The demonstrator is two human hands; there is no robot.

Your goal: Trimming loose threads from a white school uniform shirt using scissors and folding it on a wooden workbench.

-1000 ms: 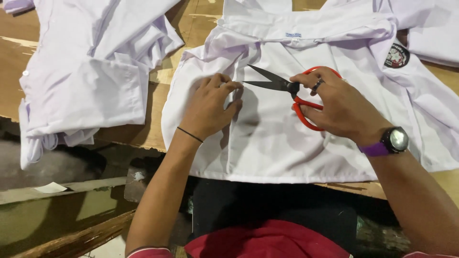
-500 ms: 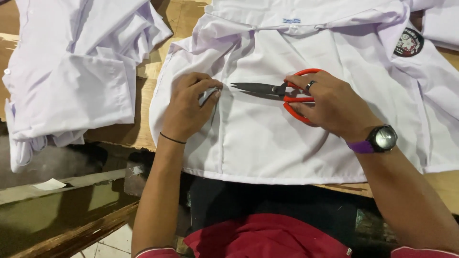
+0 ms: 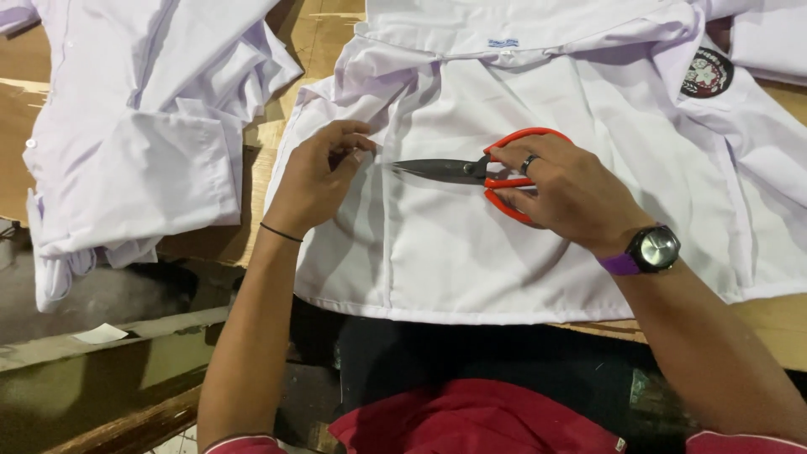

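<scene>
Head view looks down on your two forearms reaching over a white shirt [image 3: 471, 252] spread flat on the wooden surface [image 3: 782, 315]. Your left hand [image 3: 315, 181] is curled, knuckles up, with thumb and fingertips pressed together in a pinch at the cloth; what they pinch is too small to make out. Your right hand [image 3: 567, 193] is wrapped around the orange handles of the scissors [image 3: 471, 171], fingers through the loops, wrist bent inward, a watch [image 3: 654, 249] on it. The scissors lie on the shirt's middle, long axis nearly level across the picture, dark blades closed and pointing toward your left hand, tip just short of it. A second white shirt [image 3: 134, 134] lies crumpled at the left, cut off by the frame
</scene>
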